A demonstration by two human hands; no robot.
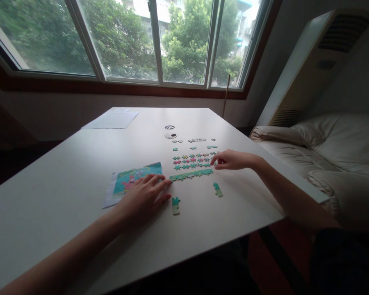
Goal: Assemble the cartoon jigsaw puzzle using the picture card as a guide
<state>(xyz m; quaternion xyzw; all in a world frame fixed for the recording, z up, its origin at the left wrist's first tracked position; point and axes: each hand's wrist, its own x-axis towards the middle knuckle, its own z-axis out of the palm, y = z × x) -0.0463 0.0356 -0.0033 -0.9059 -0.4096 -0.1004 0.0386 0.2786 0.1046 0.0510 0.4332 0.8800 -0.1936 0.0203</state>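
Note:
My left hand [149, 189] lies palm down with its fingers stretched out, partly over a printed cartoon picture [153, 169]. Its fingertips reach the left end of a joined green jigsaw strip [190, 175]. At the right end of the rows of loose puzzle pieces [193, 160], the bent index finger and thumb of my right hand [229, 159] come together on a piece, mostly hidden by the fingertips. Nearer to me lie two small joined sections, a left one [176, 206] and a right one [217, 189].
Farther back are more loose pieces [198, 140] and two round items [171, 135]. White paper [110, 120] lies at the table's far left. The white table [197, 233] ends at the right before a pale sofa [295, 143]; a window is beyond.

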